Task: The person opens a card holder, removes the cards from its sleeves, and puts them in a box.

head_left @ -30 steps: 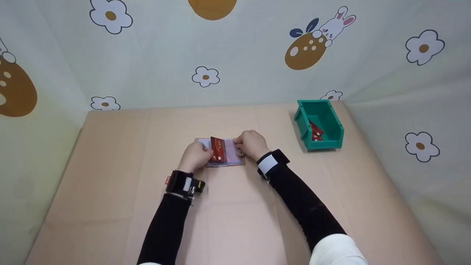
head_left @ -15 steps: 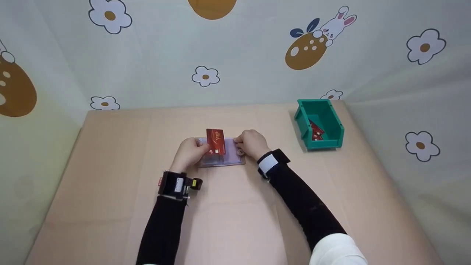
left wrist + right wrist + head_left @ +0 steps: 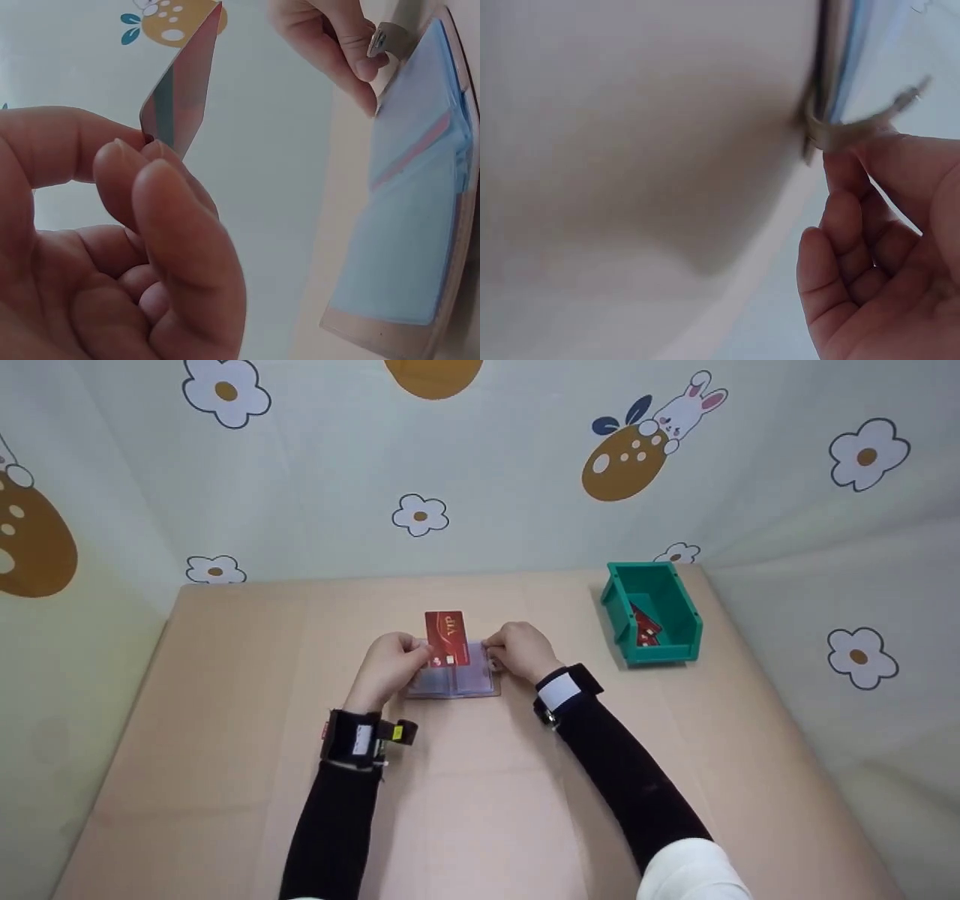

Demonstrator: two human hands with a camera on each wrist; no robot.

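Note:
Over an open card holder [image 3: 474, 679] with clear plastic sleeves, a red VIP card [image 3: 448, 636] is raised. My left hand [image 3: 386, 666] pinches the card's lower left side between thumb and fingers. In the left wrist view, the card [image 3: 184, 90] stands apart from the card holder [image 3: 397, 255], where a reddish strip shows among the sleeves. At the holder's right edge, my right hand [image 3: 525, 651] pinches the sleeves or cover with thumb and forefinger. A snap strap [image 3: 855, 129] sticks out beside those fingertips in the right wrist view.
A green plastic bin [image 3: 656, 654] stands at the back right of the table [image 3: 480, 825], with several red cards [image 3: 646, 628] inside. A patterned curtain [image 3: 517, 532] hangs behind the table and at both sides.
My left hand has drawn the red card up and away from the card holder, and it now stands more upright. My right hand has stayed at the holder's right edge, shifting slightly.

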